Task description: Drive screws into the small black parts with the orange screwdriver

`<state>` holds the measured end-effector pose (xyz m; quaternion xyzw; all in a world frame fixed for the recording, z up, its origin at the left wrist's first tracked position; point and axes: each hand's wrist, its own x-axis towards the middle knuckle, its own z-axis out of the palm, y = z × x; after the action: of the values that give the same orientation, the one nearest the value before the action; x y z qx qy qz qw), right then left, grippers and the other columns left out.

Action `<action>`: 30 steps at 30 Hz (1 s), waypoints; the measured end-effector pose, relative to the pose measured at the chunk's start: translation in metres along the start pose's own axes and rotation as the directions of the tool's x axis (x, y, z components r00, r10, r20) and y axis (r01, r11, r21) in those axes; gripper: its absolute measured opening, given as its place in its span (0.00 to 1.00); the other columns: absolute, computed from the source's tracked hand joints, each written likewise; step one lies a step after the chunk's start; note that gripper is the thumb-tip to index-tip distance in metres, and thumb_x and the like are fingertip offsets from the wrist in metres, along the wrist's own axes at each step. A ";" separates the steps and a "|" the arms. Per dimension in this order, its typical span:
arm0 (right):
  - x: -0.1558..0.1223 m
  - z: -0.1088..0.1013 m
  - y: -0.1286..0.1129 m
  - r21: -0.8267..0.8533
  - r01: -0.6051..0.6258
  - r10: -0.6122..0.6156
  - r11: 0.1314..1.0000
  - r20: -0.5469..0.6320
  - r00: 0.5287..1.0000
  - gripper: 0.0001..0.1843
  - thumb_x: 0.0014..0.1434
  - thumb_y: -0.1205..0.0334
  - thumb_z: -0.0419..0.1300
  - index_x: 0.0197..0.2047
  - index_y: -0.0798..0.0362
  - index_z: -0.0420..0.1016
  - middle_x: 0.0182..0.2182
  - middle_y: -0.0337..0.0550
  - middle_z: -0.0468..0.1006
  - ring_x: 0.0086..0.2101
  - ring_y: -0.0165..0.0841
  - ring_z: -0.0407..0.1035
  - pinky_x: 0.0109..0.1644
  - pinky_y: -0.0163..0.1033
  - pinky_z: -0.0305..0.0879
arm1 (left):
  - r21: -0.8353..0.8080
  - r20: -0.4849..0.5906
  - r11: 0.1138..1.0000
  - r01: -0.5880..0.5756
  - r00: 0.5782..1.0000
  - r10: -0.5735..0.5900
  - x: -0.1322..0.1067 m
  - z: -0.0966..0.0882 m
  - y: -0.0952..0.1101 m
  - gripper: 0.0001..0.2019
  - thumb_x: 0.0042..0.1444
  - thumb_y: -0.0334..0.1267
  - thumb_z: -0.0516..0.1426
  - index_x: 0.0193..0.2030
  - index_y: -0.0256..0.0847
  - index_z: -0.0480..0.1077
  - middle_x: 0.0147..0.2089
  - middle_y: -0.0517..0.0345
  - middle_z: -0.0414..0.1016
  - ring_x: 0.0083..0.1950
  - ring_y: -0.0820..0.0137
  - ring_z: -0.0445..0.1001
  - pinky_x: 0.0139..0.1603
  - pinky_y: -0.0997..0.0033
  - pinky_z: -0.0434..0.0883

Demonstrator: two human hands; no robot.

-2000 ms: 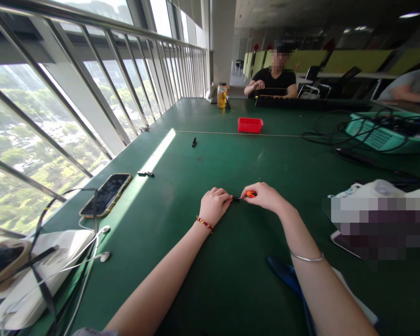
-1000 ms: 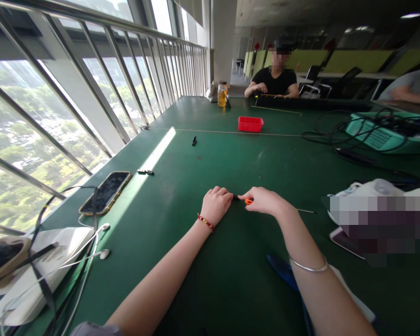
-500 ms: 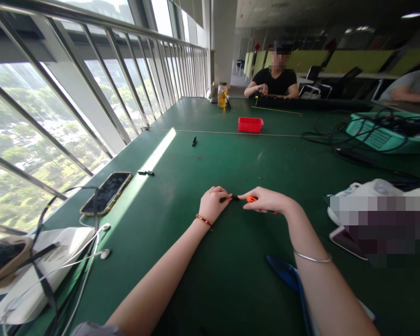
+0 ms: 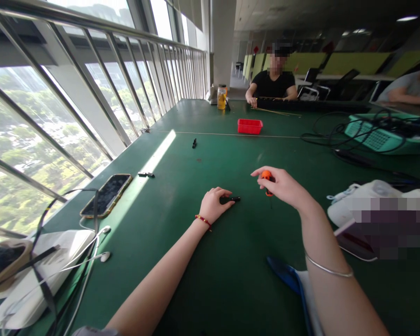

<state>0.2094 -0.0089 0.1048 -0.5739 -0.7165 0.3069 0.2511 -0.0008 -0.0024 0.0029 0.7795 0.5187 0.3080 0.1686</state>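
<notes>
My left hand [image 4: 215, 204] rests on the green table, its thumb and fingers closed round a small black part [image 4: 234, 199] whose right end sticks out. To the right and a little farther off, my right hand [image 4: 282, 184] is raised above the tabletop. It grips a screwdriver [image 4: 267, 176] with an orange and black handle, the thin shaft pointing down. The screwdriver's tip is apart from the black part. Two more small black pieces lie farther away, one piece [image 4: 146, 175] by the sunlit strip and another piece [image 4: 194, 143] beyond it.
A red bin [image 4: 249, 126] stands across the table [image 4: 182, 261]. At left lie a phone [image 4: 107, 196] and white earphones [image 4: 105, 256]. To the right are a teal basket [image 4: 374, 135] with black cables and a white bundle [image 4: 374, 200]. A person [image 4: 273, 84] sits opposite.
My right hand has lifted away from the black part, up and to the right, turning the screwdriver upright. My left hand stays in place, with more of the black part showing.
</notes>
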 end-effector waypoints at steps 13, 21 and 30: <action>-0.009 -0.004 -0.009 -0.229 0.105 -0.204 0.968 -0.468 0.860 0.20 0.57 0.47 0.51 0.21 0.52 0.63 0.16 0.37 0.65 0.19 0.27 0.58 0.24 0.34 0.51 | 0.100 0.060 0.994 -0.046 0.997 0.040 0.000 -0.002 0.002 0.08 0.54 0.41 0.58 0.38 0.45 0.77 0.40 0.57 0.72 0.42 0.67 0.69 0.47 0.63 0.68; -0.001 0.022 -0.014 -0.221 0.202 -0.287 0.954 -0.472 0.834 0.18 0.58 0.48 0.52 0.28 0.53 0.69 0.21 0.39 0.70 0.21 0.27 0.61 0.27 0.33 0.54 | 0.109 0.056 0.993 -0.048 0.998 0.042 0.000 -0.001 0.003 0.08 0.54 0.41 0.58 0.39 0.46 0.77 0.39 0.57 0.72 0.42 0.67 0.69 0.47 0.64 0.68; 0.000 0.025 -0.015 -0.218 0.226 -0.307 0.950 -0.491 0.815 0.18 0.59 0.49 0.51 0.27 0.53 0.69 0.20 0.39 0.68 0.21 0.27 0.59 0.27 0.32 0.55 | 0.099 0.052 0.994 -0.056 0.997 0.051 0.000 0.001 0.000 0.08 0.54 0.41 0.58 0.38 0.47 0.77 0.40 0.57 0.72 0.42 0.67 0.69 0.47 0.64 0.67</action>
<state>0.1815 -0.0150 0.0983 -0.5462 -0.7163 0.0480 0.4316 -0.0002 -0.0028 0.0027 0.8080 0.5081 0.2666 0.1339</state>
